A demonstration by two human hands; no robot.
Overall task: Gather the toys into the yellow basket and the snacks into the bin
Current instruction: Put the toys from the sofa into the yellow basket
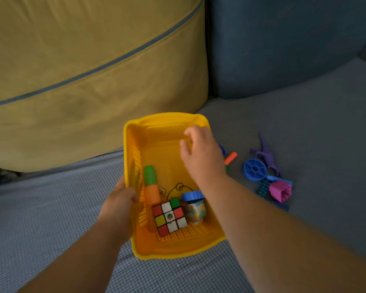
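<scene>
Yellow perforated plastic basket (135,132): rectangular, standing on the grey-blue woven sofa seat (51,218), its far end close to the mustard-yellow back cushion (82,60); a dark blue back cushion (283,39) stands to the right of that one. Left hand (118,205): grips the basket's left wall at the rim, towards the near-left corner. Right hand (201,153): held over the basket's far-right corner, fingers (190,133) loosely curled, nothing visible in them, so released. Contents of the basket, all towards its near end: green-and-orange plastic cylinder (150,185), lying along the left wall, green end farthest away; multicoloured puzzle cube (169,216) with red, white, green and yellow squares, just beside the cylinder's orange end; pastel-patterned small box (195,210), touching the cube on its right; blue plastic ring piece (191,195), at the box's far side, partly covered by the right forearm. Loose on the sofa seat, right of the basket: orange-and-green plastic stick (230,157), just beside the right wall, partly hidden by the wrist; blue round sectioned plastic mould (255,169); purple plastic dinosaur figure (266,154), just behind the mould; teal studded plastic strip (263,187) and magenta ridged plastic piece (280,191), side by side nearer the seat's front edge
</scene>
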